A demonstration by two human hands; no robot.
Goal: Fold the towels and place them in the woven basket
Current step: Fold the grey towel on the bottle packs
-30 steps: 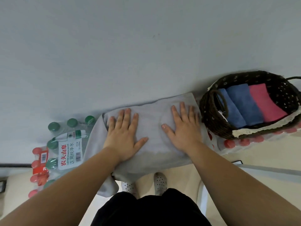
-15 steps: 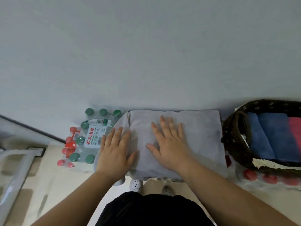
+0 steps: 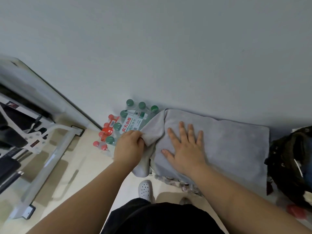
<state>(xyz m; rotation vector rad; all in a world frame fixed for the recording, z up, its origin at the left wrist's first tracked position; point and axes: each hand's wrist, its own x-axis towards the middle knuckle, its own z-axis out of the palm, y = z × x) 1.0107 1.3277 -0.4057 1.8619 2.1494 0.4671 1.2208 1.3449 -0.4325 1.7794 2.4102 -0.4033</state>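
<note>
A grey towel [image 3: 233, 146] lies spread flat against the wall, its left end hanging loose over the edge. My left hand [image 3: 129, 147] is closed on that loose left end, pinching a fold of cloth. My right hand [image 3: 185, 149] lies flat with fingers spread on the towel's left half, pressing it down. The dark woven basket [image 3: 287, 159] stands at the right edge of the view, touching the towel's right end; only its left side shows, and its contents are mostly cut off.
A shrink-wrapped pack of water bottles [image 3: 128, 125] with green and red caps stands left of the towel by the wall. A white metal frame [image 3: 43, 149] crosses the floor at left. My white shoe [image 3: 145, 189] is below the towel.
The view swung left, pushing the basket to the right edge. My left hand slid off the flat towel and closed on its hanging left end. My right hand moved left across the towel.
</note>
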